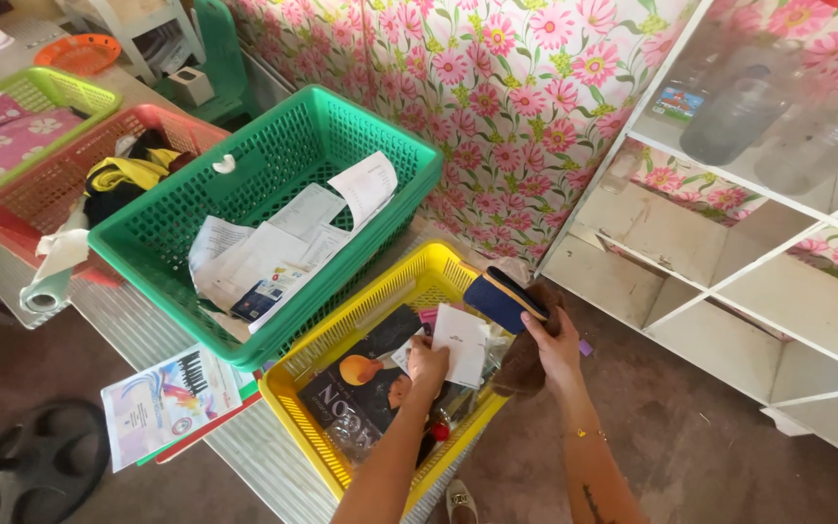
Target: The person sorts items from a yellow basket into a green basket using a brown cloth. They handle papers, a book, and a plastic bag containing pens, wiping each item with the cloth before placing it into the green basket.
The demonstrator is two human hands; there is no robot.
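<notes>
Head view: the left hand (427, 367) pinches a white paper card (462, 342) over the yellow basket (314, 439); the card stands upright, just right of its fingers. The right hand (557, 347) grips a dark blue wallet (502, 297) with a brown cloth (528, 361). Farther left on the table stands the green basket (273, 155), before the flowered wall (497, 87).

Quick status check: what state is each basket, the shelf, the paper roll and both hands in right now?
Yellow basket: open, holds a dark magazine and small items.
Green basket: open, holds loose papers, propped on its neighbours.
Red basket: open, holds yellow and black cloth.
Paper roll: partly unrolled, lying over the red basket's rim.
White shelf: open-fronted, clear bottles on top.
Left hand: holding a white card.
Right hand: holding a navy pouch and brown cloth.
</notes>
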